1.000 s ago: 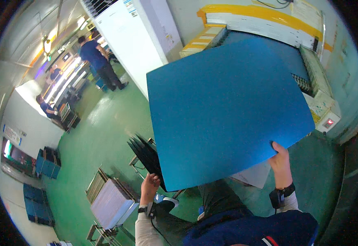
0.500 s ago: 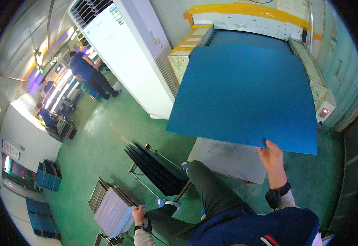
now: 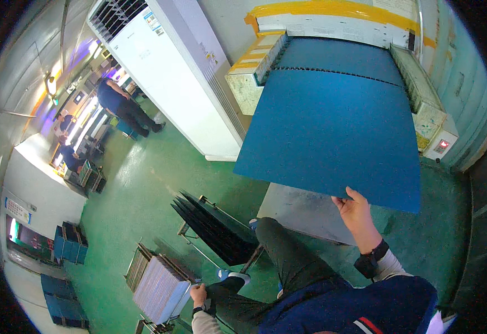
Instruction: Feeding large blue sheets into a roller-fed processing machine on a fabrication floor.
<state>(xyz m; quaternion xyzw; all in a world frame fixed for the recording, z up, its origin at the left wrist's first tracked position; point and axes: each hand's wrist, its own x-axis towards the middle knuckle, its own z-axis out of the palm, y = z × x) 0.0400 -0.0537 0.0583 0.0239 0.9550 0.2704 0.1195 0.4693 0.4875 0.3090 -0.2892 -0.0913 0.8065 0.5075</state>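
A large blue flat panel (image 3: 332, 133) slopes from the machine opening (image 3: 335, 28) down toward me. My right hand (image 3: 354, 209) grips its near edge, thumb on top and fingers beneath. The panel's far edge lies by a dark toothed line, with another blue surface (image 3: 338, 58) beyond it between the machine's side rails. My left hand (image 3: 198, 295) is closed at the corner of a rack of pale, upright stacked panels (image 3: 160, 286). What its fingers hold, if anything, is hidden.
A second rack with several dark panels (image 3: 215, 231) stands by my feet. A grey sheet (image 3: 305, 214) lies under the blue panel. Left of the machine is a tall white air conditioner (image 3: 176, 78). Blue crates (image 3: 62, 300) line the left wall; people (image 3: 121, 106) work farther back.
The blue panel has shifted slightly toward me, and the toothed line at its far edge now shows. My right hand has moved a little left with it. My left hand stays by the rack.
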